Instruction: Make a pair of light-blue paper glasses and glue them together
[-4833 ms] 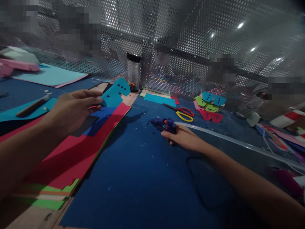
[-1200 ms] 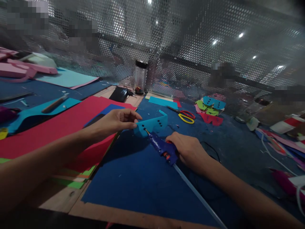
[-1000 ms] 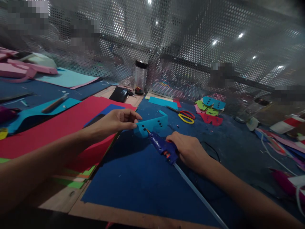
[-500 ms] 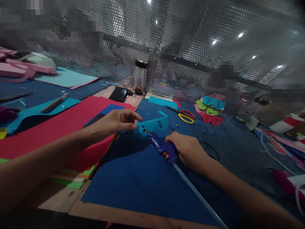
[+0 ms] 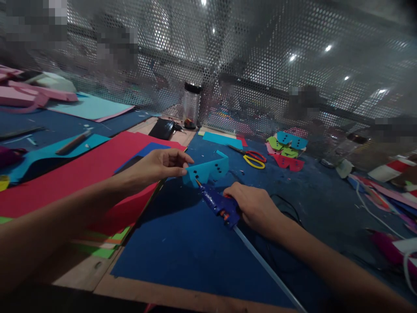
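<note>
My left hand (image 5: 156,167) pinches a teal paper cut-out (image 5: 206,169) with small black dots by its left end, holding it just above the dark blue mat (image 5: 195,243). My right hand (image 5: 256,206) grips a blue hot glue gun (image 5: 219,204), a long clear glue stick trailing back from it toward the lower right. The gun's nozzle sits at the lower left edge of the teal cut-out.
Red, blue and green paper sheets (image 5: 81,174) lie stacked at left. Scissors with red and yellow handles (image 5: 252,157) and a pile of coloured cut-outs (image 5: 288,150) lie beyond. A clear jar (image 5: 191,106) stands by the perforated metal screen (image 5: 260,65). Cables and scraps lie at right.
Since 4.8 s ago my left hand brought the teal cut-out down to the mat and my right hand lifted the glue gun to it. In the last second the nozzle slid slightly left along the cut-out's edge.
</note>
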### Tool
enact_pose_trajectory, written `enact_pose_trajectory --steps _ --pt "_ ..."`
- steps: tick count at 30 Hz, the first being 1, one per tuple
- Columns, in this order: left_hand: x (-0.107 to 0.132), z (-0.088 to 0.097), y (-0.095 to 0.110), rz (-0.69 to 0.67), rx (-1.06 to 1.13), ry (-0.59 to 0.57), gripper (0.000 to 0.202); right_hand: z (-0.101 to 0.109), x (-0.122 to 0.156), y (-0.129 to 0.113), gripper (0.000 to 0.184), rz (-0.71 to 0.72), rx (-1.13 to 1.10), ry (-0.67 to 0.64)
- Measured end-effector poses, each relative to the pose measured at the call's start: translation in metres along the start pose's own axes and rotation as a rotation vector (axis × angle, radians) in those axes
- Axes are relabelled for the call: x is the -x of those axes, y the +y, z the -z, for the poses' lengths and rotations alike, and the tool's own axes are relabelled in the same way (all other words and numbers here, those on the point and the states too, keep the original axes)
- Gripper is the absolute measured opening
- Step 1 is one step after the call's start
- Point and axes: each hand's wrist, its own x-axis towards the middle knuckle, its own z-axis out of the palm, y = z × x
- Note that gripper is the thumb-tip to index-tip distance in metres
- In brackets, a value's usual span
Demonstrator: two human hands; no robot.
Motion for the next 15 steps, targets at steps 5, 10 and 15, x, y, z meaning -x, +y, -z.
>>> enact_pose_trajectory --steps 5,10,15 --pt "-0.0006 0.0006 -0.0009 -0.008 -0.028 0.001 0.030 -0.0009 -0.0005 -0.0002 0.009 -0.019 0.001 -0.018" --pt "0.0001 0.0003 0.0004 -0.003 -0.028 0.002 0.029 -0.0009 0.0000 0.0006 0.007 -0.017 0.017 -0.026" --pt "0.0008 0.0000 0.0024 -0.006 -0.053 0.007 0.030 -0.0011 0.0012 0.0022 0.012 -0.033 0.032 -0.040"
